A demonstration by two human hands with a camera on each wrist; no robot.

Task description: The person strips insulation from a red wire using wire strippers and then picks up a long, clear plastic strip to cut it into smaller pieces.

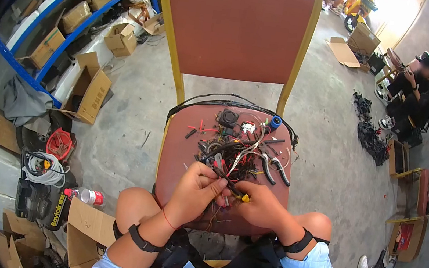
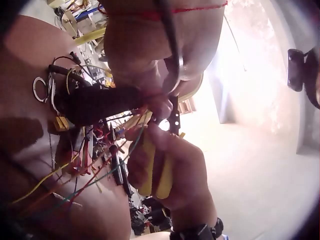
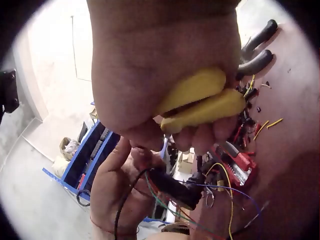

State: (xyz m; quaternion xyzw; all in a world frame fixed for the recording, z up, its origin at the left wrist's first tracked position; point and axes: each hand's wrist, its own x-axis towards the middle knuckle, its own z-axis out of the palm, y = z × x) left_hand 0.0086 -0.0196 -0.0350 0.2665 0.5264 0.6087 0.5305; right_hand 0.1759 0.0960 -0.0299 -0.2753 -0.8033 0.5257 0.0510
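My left hand (image 1: 193, 193) pinches a black cable piece (image 3: 177, 190) with thin red, green, yellow and blue wires trailing from it. My right hand (image 1: 261, 208) grips a small hand tool with two yellow handles (image 3: 200, 107), which look like cutters or pliers. The handles lie along the palm with the fingers curled round them. Its tip is close to the left fingertips, mostly hidden by the hands. Both hands meet over the front of a brown chair seat (image 1: 172, 169). Behind them lies a tangled heap of wires (image 1: 240, 162).
Grey-and-black-handled pliers (image 1: 268, 169) lie right of the heap. A black square part (image 1: 227, 117), a white connector (image 1: 248, 127) and a blue cylinder (image 1: 275, 122) sit toward the backrest. Open cartons (image 1: 92, 96) stand at left. Another person (image 1: 419, 98) sits at far right.
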